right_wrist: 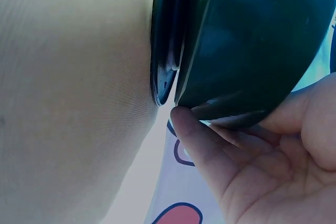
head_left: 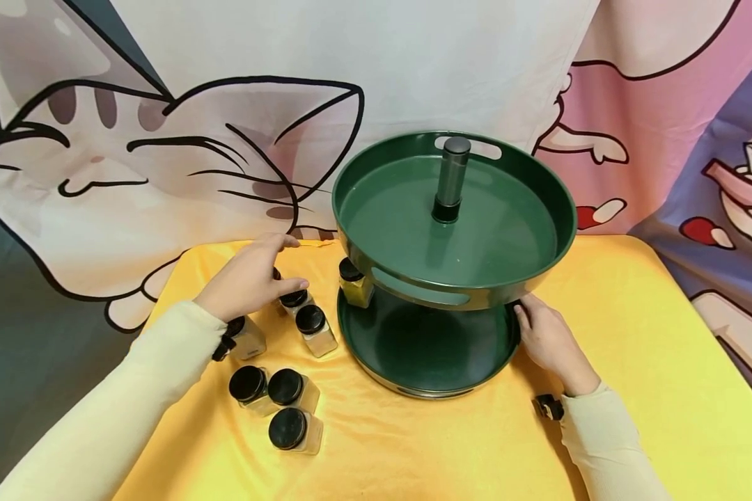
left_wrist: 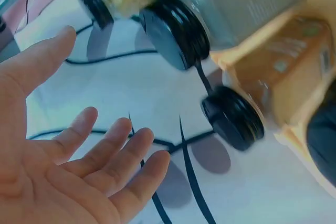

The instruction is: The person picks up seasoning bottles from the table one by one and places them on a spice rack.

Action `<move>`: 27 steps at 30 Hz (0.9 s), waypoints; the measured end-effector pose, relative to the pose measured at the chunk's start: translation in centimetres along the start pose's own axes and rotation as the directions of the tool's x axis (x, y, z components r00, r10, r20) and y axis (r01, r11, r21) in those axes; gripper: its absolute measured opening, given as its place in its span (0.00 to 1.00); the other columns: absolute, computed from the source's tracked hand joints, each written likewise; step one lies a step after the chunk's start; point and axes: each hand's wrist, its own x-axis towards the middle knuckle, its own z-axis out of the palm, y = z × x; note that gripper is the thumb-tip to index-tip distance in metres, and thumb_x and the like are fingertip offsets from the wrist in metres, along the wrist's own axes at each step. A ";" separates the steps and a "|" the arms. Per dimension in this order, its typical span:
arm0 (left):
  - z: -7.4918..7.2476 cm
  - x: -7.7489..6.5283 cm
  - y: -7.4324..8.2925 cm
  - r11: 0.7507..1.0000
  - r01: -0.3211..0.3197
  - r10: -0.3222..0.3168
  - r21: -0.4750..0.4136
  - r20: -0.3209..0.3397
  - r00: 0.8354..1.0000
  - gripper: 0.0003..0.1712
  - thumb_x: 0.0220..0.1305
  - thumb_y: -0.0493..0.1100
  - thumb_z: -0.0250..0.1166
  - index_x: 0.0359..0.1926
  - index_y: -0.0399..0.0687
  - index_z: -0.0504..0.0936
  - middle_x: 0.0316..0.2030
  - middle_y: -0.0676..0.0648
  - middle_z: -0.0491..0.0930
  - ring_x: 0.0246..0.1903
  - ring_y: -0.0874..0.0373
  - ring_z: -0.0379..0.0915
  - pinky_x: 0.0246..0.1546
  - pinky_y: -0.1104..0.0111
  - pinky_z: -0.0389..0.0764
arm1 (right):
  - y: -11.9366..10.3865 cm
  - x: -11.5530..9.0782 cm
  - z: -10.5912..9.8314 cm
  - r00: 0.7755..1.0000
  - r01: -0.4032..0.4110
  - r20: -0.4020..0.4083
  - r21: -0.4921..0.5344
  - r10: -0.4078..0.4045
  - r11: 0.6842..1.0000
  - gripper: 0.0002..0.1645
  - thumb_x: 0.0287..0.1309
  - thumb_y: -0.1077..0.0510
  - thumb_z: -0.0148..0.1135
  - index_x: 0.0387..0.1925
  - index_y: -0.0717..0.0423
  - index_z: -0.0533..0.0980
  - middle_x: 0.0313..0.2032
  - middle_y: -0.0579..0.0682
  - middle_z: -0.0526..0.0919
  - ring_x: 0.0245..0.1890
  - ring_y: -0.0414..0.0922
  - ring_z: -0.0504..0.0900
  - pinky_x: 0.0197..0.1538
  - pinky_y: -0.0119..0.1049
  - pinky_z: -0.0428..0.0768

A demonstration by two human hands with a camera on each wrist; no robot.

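Observation:
My left hand (head_left: 251, 275) reaches over a group of spice jars, thumb and fingers spread apart with nothing between them. Below it stand a clear jar (head_left: 317, 334) with a black lid and several similar ones. In the left wrist view, a pale jar (left_wrist: 247, 9) and an orange-brown jar (left_wrist: 283, 72) lie beyond the fingertips. On the right, my right hand (head_left: 548, 341) grips the rim of the lower tray of a green two-tier stand (head_left: 426, 348). The right wrist view shows the fingers at that tray's wall (right_wrist: 252, 45). A yellow jar (head_left: 356, 285) stands on the lower tray's left side.
The upper tray (head_left: 495, 236) overhangs the lower one, around a dark central post (head_left: 452, 177). Three jars cluster nearer me, one of them a black-lidded jar (head_left: 294, 431). A yellow cloth (head_left: 413, 452) covers the table, and a cartoon-print curtain (head_left: 426, 69) hangs behind.

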 end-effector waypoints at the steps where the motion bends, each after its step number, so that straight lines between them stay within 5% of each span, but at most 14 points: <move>1: -0.2 -0.3 -0.3 1.000 0.010 -0.010 -0.005 -0.003 1.000 0.41 0.54 0.61 0.64 0.61 0.43 0.65 0.58 0.43 0.68 0.54 0.45 0.67 0.54 0.52 0.68 | 0.0 0.0 0.0 1.000 0.001 -0.001 0.000 -0.001 1.000 0.13 0.69 0.61 0.41 0.49 0.61 0.69 0.52 0.64 0.74 0.52 0.64 0.72 0.51 0.59 0.69; 5: -1.0 -1.6 -1.2 0.998 0.050 -0.050 -0.024 -0.015 0.999 0.42 0.56 0.63 0.62 0.63 0.41 0.64 0.60 0.40 0.66 0.59 0.43 0.61 0.57 0.49 0.64 | 0.0 0.0 0.1 1.000 0.006 -0.006 0.003 -0.006 1.000 0.13 0.69 0.61 0.41 0.49 0.61 0.69 0.51 0.63 0.74 0.51 0.64 0.73 0.51 0.59 0.69; 17: -1.6 -5.7 -3.6 0.990 0.125 -0.130 -0.059 -0.093 0.987 0.43 0.53 0.68 0.61 0.61 0.45 0.66 0.59 0.40 0.66 0.54 0.42 0.64 0.49 0.48 0.67 | -0.3 0.2 -0.3 1.000 -0.002 0.023 0.009 0.002 1.000 0.17 0.69 0.62 0.41 0.56 0.62 0.68 0.56 0.65 0.71 0.53 0.64 0.71 0.53 0.59 0.68; 27: -0.2 -9.0 -5.6 0.992 0.062 -0.071 -0.112 -0.075 0.995 0.46 0.45 0.51 0.74 0.64 0.46 0.64 0.58 0.37 0.67 0.55 0.39 0.63 0.47 0.46 0.69 | -0.2 0.1 -0.4 1.000 -0.013 0.027 0.012 0.013 1.000 0.17 0.69 0.63 0.42 0.56 0.62 0.67 0.55 0.65 0.71 0.54 0.65 0.71 0.53 0.58 0.68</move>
